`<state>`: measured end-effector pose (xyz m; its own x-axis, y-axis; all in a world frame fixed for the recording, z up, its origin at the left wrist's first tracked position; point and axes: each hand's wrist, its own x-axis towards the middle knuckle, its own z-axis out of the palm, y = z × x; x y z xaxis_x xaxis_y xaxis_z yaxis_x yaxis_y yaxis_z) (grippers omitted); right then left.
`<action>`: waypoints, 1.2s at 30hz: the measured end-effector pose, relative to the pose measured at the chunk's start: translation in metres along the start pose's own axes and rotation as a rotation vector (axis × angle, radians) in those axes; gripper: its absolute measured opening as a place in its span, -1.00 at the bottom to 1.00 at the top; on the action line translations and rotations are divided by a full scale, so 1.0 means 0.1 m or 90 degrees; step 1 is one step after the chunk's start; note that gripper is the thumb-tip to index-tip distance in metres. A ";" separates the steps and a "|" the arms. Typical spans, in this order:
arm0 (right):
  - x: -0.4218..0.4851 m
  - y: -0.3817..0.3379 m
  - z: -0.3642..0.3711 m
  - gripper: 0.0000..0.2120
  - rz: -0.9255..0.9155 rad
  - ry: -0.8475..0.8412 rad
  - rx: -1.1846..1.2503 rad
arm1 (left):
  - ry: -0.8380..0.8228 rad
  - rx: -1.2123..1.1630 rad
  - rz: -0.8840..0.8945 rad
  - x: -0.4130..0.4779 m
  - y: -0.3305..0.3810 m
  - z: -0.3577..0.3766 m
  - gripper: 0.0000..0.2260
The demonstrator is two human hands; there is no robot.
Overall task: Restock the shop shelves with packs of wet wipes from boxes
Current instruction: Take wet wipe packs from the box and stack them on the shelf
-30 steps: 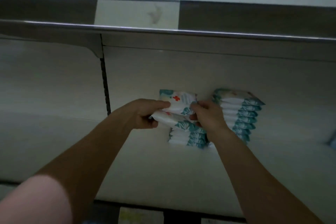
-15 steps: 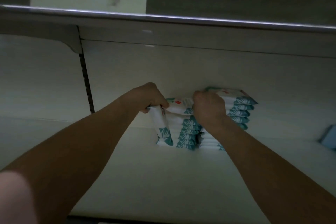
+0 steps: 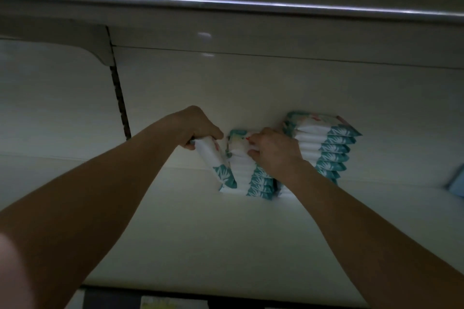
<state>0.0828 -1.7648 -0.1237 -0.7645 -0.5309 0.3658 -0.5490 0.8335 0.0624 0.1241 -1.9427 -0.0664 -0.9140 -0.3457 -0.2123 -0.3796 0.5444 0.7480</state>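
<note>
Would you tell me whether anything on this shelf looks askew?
Yes: one white-and-teal wet wipes pack stands tilted on end against the left side of the shorter flat stack, gripped by the left hand, while the right hand holds that stack's top. The taller stack beside it looks tidy.

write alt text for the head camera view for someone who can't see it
Two bare arms reach onto a white shelf: the left hand grips a tilted pack of wet wipes at the left of a short stack, whose top the right hand grips. A taller stack stands just right of it, under an upper shelf edge.
</note>
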 end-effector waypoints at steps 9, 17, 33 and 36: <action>0.05 -0.02 -0.30 -0.68 0.121 -0.035 0.379 | -0.032 -0.268 -0.034 -0.01 -0.18 -0.22 -0.74; -0.09 -0.16 -0.77 -0.61 0.194 -0.284 0.821 | -0.034 -0.215 -0.002 -0.14 0.00 -0.29 -0.90; 0.07 0.39 -0.59 -0.78 0.066 -0.028 0.057 | -0.008 -0.334 0.052 0.01 0.38 0.46 -0.44; 0.00 0.36 -0.49 -0.83 0.029 -0.005 -0.052 | 0.010 -0.245 0.040 0.07 0.32 0.50 -0.66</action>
<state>0.0791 -1.7274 -0.0763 -0.7911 -0.4930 0.3620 -0.4844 0.8664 0.1214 0.0985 -1.8897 -0.0752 -0.9303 -0.3342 -0.1512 -0.2390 0.2394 0.9410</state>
